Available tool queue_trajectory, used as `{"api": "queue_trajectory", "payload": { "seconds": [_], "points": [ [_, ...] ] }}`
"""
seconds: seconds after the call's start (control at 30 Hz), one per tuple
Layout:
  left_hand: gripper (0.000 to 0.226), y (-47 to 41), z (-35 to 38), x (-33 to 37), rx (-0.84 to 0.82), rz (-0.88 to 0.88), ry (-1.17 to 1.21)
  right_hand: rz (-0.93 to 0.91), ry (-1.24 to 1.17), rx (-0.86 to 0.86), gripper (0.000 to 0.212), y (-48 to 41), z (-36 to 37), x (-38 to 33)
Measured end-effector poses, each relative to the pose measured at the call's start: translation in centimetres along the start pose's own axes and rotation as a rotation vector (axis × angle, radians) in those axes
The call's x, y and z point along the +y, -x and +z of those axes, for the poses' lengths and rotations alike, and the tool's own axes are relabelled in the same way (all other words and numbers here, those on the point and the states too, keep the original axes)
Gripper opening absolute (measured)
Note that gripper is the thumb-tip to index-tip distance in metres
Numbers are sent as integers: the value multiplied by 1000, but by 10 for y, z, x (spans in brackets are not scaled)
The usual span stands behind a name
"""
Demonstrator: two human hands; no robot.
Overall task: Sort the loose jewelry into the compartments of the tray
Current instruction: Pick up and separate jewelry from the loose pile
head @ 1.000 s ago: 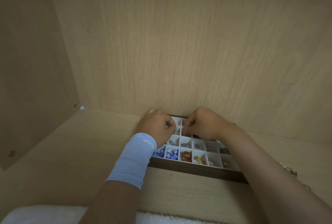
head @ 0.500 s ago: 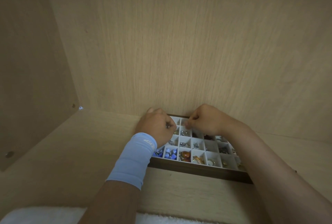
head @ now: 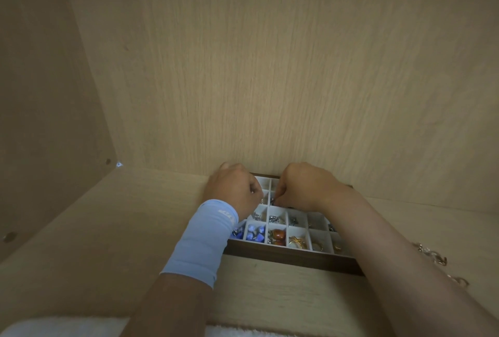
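A dark wooden tray [head: 291,260] with white compartments sits on the shelf against the back wall. Its cells hold blue beads [head: 255,232], an amber stone piece [head: 278,236], gold rings [head: 297,241] and small silver pieces [head: 276,219]. My left hand [head: 233,190], with a light blue wristband, hovers over the tray's far left cells with curled fingers pinching something small and silvery. My right hand [head: 302,188] is over the far middle cells, its fingertips pinching a small dark piece [head: 273,201]. Both hands hide the rear compartments.
A loose gold chain [head: 432,254] lies on the wooden shelf [head: 108,228] right of my right forearm. Wooden walls close in at the back and left. A white towel [head: 67,327] lies along the near edge.
My right hand has dipped lower toward the tray's far middle cells. The left hand has stayed nearly still. The view shifted slightly, bringing the chain at right back into sight.
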State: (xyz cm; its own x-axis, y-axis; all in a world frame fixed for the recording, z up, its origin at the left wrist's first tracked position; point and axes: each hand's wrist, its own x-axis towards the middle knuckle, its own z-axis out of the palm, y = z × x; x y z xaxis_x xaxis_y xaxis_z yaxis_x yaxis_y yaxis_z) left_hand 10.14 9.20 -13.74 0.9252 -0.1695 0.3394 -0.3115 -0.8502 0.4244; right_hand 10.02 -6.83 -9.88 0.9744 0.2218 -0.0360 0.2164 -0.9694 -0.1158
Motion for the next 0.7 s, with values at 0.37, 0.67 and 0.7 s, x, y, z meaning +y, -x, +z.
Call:
{"api": "queue_trajectory", "payload": {
  "seconds": [0.37,0.67,0.7],
  "points": [
    [11,0,-6,-3,-29,29,178,-29,-579,-8,13,5,-21,24],
    [21,4,-19,11,-66,-100,926,45,-1065,60,16,7,-18,12],
    [18,5,-20,11,-58,-116,964,69,-1116,72,19,6,-16,10]
  ]
}}
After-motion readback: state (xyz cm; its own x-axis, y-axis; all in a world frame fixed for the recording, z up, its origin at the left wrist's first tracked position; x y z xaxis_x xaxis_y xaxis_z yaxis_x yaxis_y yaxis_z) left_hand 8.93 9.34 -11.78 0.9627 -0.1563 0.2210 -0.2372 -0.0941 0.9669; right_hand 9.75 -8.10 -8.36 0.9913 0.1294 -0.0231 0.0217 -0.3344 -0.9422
